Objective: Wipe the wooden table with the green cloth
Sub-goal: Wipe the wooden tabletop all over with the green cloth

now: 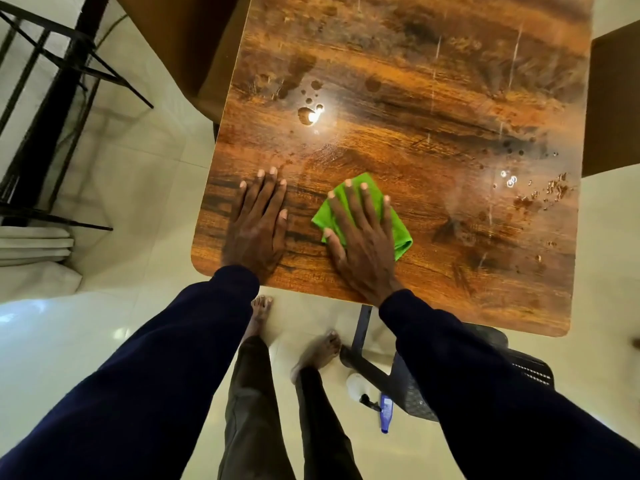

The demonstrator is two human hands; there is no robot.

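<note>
Cloth: green cloth, folded, lies near the table's front edge, pinned under the right hand.
Right hand: flat, fingers spread and straight, pressing rather than gripping, likely to spread pressure across the cloth.
Left hand: flat on bare wood just beside, holding nothing, apparently a brace.
Wet: droplets and smears lie farther out, unwiped.
Arms: both outstretched, dark sleeves.

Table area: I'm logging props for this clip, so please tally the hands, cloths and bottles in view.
Hands: 2, left hand flat on the table, right hand pressing the cloth
Cloths: 1, green
Bottles: 1, a bottle lying on the floor by the table leg
Total: 4
</note>
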